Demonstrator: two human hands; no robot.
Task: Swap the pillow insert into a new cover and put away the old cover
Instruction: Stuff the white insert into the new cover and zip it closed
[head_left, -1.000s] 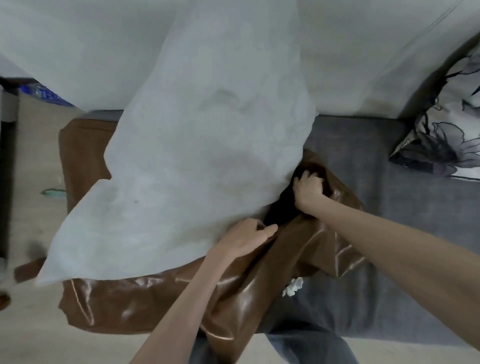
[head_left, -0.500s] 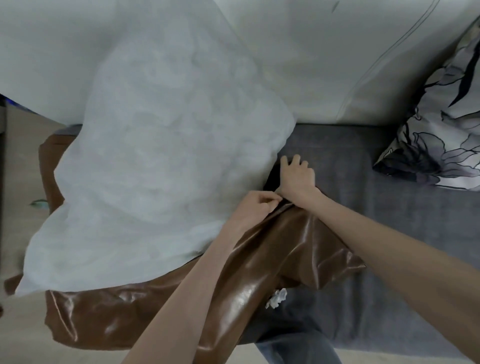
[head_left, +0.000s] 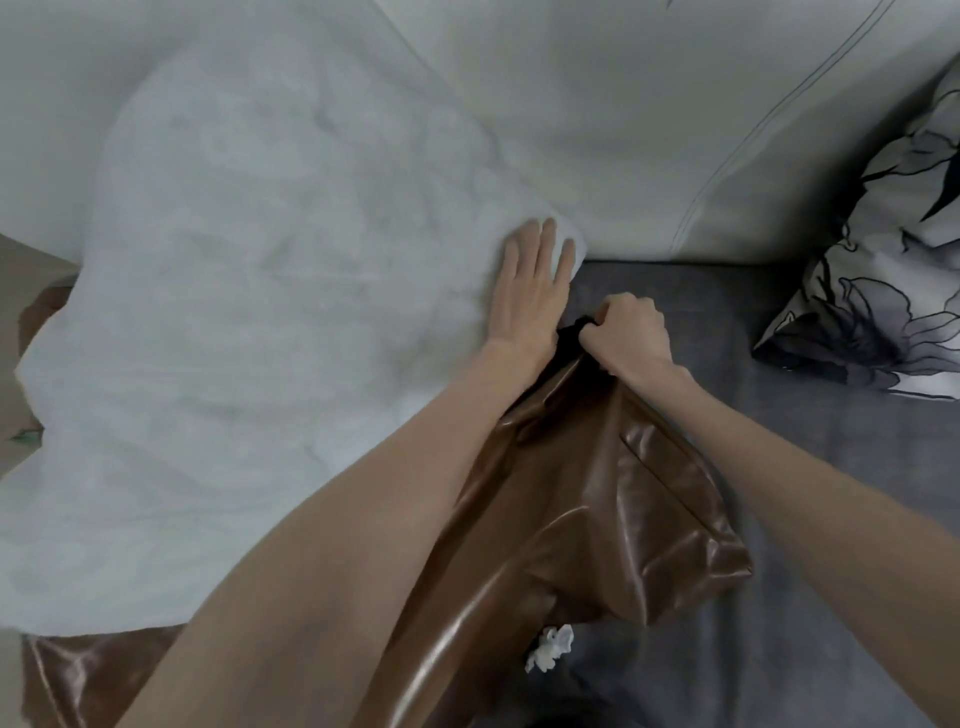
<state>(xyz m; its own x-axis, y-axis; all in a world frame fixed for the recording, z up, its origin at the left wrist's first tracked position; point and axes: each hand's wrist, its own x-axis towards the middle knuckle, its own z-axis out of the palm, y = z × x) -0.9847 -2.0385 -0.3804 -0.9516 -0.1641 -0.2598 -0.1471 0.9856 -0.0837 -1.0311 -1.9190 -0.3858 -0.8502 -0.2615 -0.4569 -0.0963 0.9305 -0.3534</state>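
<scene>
pressing flat on the white pillow insert (head_left: 270, 332), the left hand (head_left: 530, 291) lies with fingers spread and extended near the insert's right corner, where a second ago it was pinching the rim of the brown cover (head_left: 597, 519). the right hand (head_left: 628, 332) has gone the other way: earlier it was open at the mouth, now it is curled in a fist, gripping the dark edge of the cover's opening. the insert has also dropped from standing tall to lying lower across the grey sofa seat (head_left: 779, 649), with most of it outside the cover and only its near side against the opening. it looks as though the insert is being worked past the mouth, one hand steadying it while the other pulls the cover, though i cannot tell which way. a floral pillow (head_left: 893, 260) sits well apart at the right, and a small white scrap (head_left: 550, 647) lies by the cover's lower edge.
</scene>
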